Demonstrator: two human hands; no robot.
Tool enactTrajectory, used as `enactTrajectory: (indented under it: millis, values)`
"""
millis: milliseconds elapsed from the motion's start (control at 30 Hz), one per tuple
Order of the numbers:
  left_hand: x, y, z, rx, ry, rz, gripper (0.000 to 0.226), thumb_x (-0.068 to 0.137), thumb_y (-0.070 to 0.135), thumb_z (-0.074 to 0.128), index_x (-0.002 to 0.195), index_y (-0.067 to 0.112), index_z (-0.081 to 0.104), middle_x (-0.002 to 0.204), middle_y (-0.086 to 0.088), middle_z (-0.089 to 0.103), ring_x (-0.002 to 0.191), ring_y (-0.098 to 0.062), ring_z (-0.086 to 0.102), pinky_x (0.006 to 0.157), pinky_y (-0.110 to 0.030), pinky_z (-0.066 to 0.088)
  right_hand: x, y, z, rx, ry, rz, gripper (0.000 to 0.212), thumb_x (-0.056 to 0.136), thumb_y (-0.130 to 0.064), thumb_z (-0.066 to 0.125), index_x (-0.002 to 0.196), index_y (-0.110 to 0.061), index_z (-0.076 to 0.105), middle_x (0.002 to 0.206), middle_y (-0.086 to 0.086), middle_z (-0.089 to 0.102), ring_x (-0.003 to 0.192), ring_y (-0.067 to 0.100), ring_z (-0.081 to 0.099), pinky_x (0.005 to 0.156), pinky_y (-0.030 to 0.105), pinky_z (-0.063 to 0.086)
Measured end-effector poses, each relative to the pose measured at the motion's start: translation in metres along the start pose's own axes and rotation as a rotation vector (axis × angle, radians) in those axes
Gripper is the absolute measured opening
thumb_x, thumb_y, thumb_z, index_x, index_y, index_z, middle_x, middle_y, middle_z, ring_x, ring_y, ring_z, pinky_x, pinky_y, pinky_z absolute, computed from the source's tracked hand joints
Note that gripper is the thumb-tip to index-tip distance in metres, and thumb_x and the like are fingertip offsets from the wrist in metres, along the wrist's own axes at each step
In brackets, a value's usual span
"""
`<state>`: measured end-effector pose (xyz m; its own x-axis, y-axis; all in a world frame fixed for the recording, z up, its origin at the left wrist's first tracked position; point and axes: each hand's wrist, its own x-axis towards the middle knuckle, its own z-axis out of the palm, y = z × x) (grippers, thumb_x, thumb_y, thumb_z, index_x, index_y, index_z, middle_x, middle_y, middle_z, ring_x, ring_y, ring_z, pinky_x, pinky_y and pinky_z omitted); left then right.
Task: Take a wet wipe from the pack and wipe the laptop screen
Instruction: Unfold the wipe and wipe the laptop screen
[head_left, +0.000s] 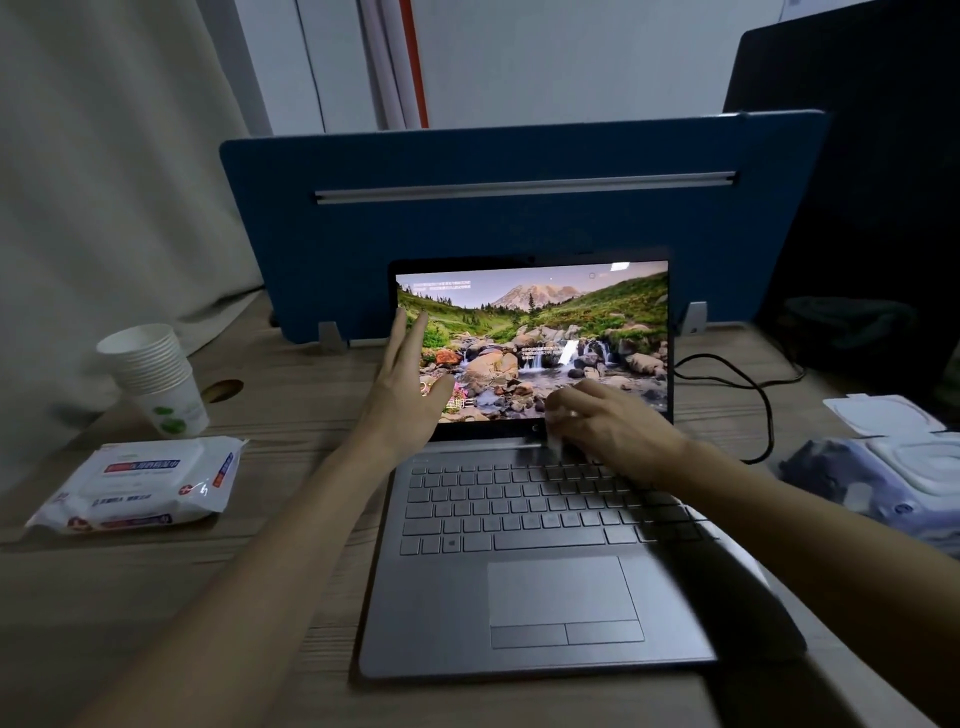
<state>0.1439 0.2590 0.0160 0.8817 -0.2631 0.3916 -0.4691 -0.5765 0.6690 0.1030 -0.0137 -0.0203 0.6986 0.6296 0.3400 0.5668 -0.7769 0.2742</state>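
On the tabletop (156, 597), the wipe pack (137, 486) lies left of the laptop (530, 519). The right hand (608, 428) presses a bunched wet wipe (557, 439) against the screen's (535, 332) lower edge; the left hand (408, 387), fingers spread, steadies its left side.

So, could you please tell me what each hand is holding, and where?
Right hand holds a crumpled white wet wipe, bunched under its fingers. Left hand holds nothing.

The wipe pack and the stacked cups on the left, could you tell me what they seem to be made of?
Wipe pack: looks like soft plastic film, glossy, crinkled, with glints at its sealed edge. Stacked cups: probably paper, matte white with thin rolled rims; coating cannot be told.
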Motion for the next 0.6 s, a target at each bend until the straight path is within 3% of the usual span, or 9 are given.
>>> enactTrajectory:
  millis: [133, 233, 367, 467, 600]
  values:
    - [-0.002, 0.001, 0.001, -0.008, 0.009, 0.006, 0.072, 0.099, 0.025, 0.054, 0.156, 0.031, 0.009, 0.162, 0.016, -0.011, 0.149, -0.012, 0.009, 0.113, -0.033, 0.016, 0.005, -0.007, 0.003, 0.063, 0.048, 0.107, 0.019, 0.090, -0.025, 0.056, 0.101, -0.014, 0.068, 0.126, 0.004, 0.047, 0.100, 0.017, 0.054, 0.065, 0.032, 0.060]
    - [-0.003, 0.000, 0.001, 0.009, 0.018, 0.023, 0.072, 0.098, 0.027, 0.053, 0.156, 0.032, 0.009, 0.162, 0.018, -0.011, 0.148, -0.009, 0.007, 0.110, -0.029, 0.014, 0.022, -0.017, 0.009, 0.106, 0.085, 0.116, 0.026, 0.089, -0.021, 0.046, 0.101, -0.014, 0.067, 0.118, 0.005, 0.051, 0.101, 0.020, 0.053, 0.064, 0.035, 0.059]
    - [-0.003, -0.006, 0.002, 0.166, 0.009, 0.075, 0.076, 0.097, 0.025, 0.055, 0.156, 0.032, 0.008, 0.162, 0.014, -0.013, 0.149, -0.013, -0.006, 0.117, -0.039, 0.007, 0.025, -0.019, 0.009, 0.084, 0.077, 0.032, 0.034, 0.087, -0.025, 0.035, 0.095, -0.023, 0.069, 0.096, -0.001, 0.053, 0.087, 0.016, 0.047, 0.055, 0.027, 0.042]
    - [-0.002, -0.011, 0.006, 0.343, -0.011, 0.136, 0.079, 0.095, 0.026, 0.057, 0.156, 0.030, 0.007, 0.162, 0.009, -0.013, 0.149, -0.017, -0.013, 0.119, -0.052, 0.004, 0.006, -0.005, 0.006, 0.056, 0.040, 0.047, 0.024, 0.087, -0.024, 0.048, 0.092, -0.027, 0.071, 0.091, -0.004, 0.051, 0.081, 0.012, 0.042, 0.060, 0.028, 0.045]
    - [-0.002, -0.013, 0.013, 0.577, -0.027, 0.198, 0.083, 0.094, 0.036, 0.057, 0.155, 0.032, 0.001, 0.162, 0.007, -0.017, 0.148, -0.018, -0.018, 0.113, -0.047, -0.002, -0.012, 0.008, -0.001, 0.073, -0.019, 0.138, 0.013, 0.085, -0.026, 0.060, 0.093, -0.027, 0.071, 0.097, -0.004, 0.048, 0.085, 0.011, 0.043, 0.064, 0.032, 0.053]
